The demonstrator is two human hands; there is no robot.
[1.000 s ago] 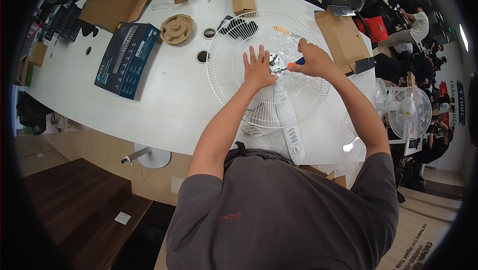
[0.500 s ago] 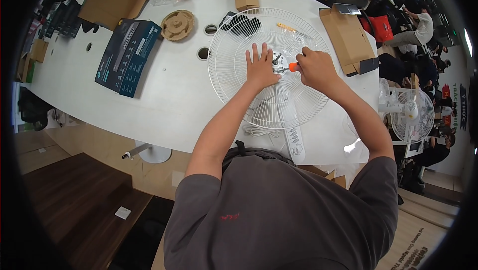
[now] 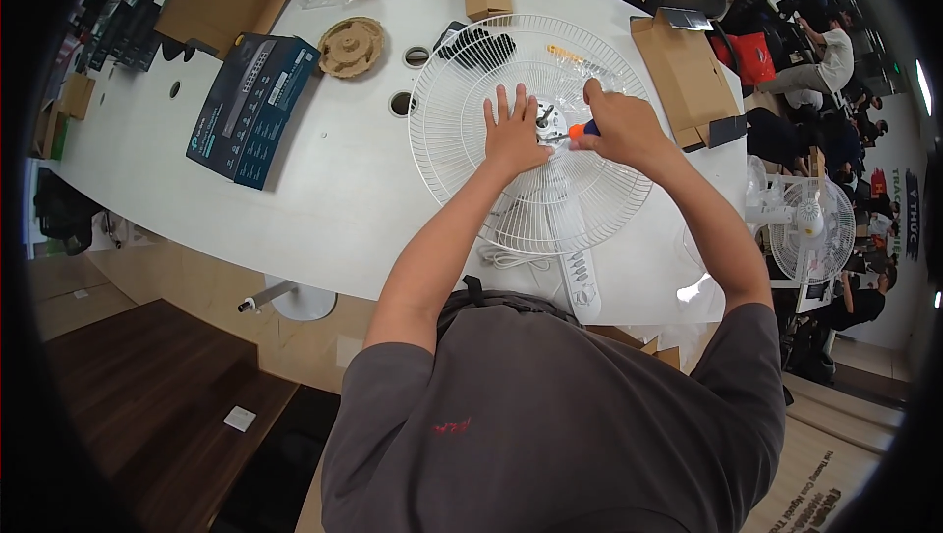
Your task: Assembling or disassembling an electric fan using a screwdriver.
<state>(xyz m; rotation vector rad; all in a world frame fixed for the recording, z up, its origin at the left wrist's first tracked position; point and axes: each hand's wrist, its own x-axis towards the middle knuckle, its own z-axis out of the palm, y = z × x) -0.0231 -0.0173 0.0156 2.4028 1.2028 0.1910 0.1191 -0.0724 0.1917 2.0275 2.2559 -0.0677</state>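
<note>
Right hand (image 3: 627, 126) rotated around screwdriver (image 3: 578, 132).

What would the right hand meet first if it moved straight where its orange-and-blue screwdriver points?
Likely the bare, spread left hand; depth is unclear, so the white round hub may come first.

The fan guard (image 3: 599, 182) is white with radiating lines, the held screwdriver (image 3: 578, 133) orange and blue, the tabletop (image 3: 314, 219) white, the shirt (image 3: 560, 415) dark grey.
</note>
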